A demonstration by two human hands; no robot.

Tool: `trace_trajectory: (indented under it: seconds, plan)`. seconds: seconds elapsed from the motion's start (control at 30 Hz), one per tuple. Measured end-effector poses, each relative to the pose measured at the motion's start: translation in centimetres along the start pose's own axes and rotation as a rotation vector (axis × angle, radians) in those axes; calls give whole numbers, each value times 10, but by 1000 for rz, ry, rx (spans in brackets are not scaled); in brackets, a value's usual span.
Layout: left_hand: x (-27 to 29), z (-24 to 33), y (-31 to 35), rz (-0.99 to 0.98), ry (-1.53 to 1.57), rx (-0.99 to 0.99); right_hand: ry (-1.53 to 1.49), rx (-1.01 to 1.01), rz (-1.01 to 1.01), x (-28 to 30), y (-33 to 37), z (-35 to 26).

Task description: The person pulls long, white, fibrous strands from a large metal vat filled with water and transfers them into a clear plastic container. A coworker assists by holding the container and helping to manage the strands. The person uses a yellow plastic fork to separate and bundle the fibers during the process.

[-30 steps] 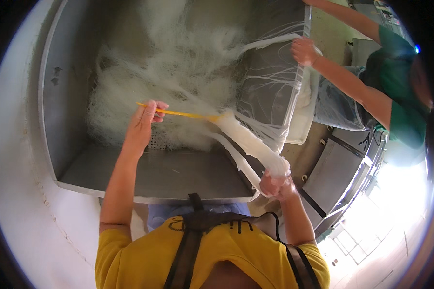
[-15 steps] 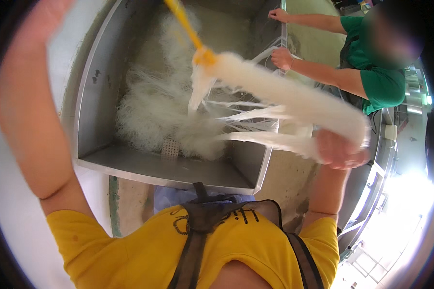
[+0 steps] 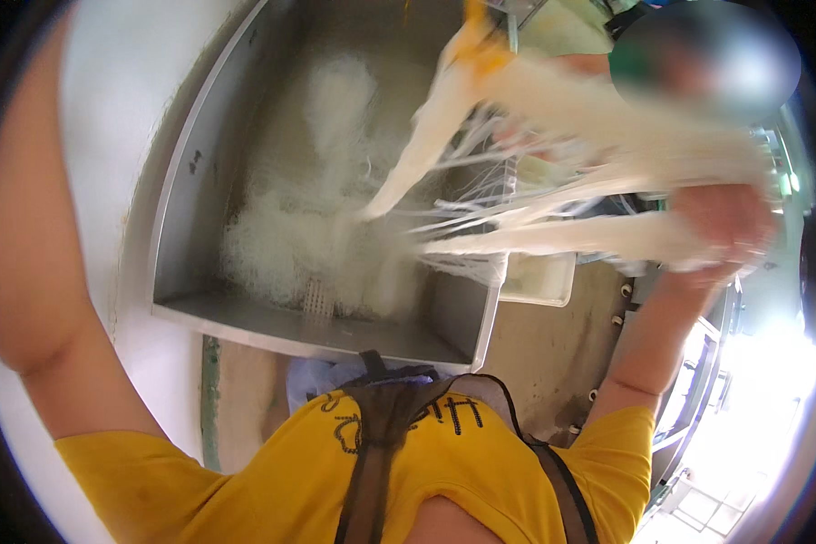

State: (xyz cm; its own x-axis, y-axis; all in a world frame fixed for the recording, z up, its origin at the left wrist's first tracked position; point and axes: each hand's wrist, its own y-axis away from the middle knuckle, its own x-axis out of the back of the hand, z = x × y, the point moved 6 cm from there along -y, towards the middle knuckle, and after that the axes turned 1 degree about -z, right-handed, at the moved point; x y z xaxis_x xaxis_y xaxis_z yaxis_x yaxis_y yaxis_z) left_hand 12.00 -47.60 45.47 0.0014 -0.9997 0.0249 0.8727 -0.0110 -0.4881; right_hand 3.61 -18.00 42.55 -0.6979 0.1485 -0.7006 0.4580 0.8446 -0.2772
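Observation:
My right hand (image 3: 725,218), at the right and blurred by motion, is closed around a thick bundle of long white noodle-like strands (image 3: 589,238). From there the strands stretch left over a deep metal basin (image 3: 344,343). Their upper part runs up to a yellow-orange piece (image 3: 480,54), also smeared, at the top of the view. Lower ends hang down into the basin, where a loose mass of fine white strands (image 3: 272,222) lies in cloudy water. My left arm (image 3: 32,245) is raised along the left edge; its hand is out of the picture.
A co-worker's green sleeve (image 3: 639,62) shows at the upper right, the person's hand partly hidden behind the strands. A pale tray (image 3: 553,283) sits beyond the basin's right side. A white wall (image 3: 109,154) stands at the left. A perforated plate (image 3: 317,299) shows inside the basin.
My right hand has swung right and up with the strands, drawing them longer. The yellow-orange piece has shifted right and up. My left hand has gone out of view.

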Motion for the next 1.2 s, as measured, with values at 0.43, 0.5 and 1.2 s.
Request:
trace_trajectory:
  seconds: [0.43, 0.5, 1.2]
  plan:
    - [-46, -170, 114, 537, 622, 555, -403, -291, 709, 124, 87, 295]
    - [-58, -168, 125, 565, 659, 547, -275, -291, 761, 121, 85, 305]
    - [-76, -161, 143, 505, 634, 525, 1709, -72, 341, 167, 66, 307]
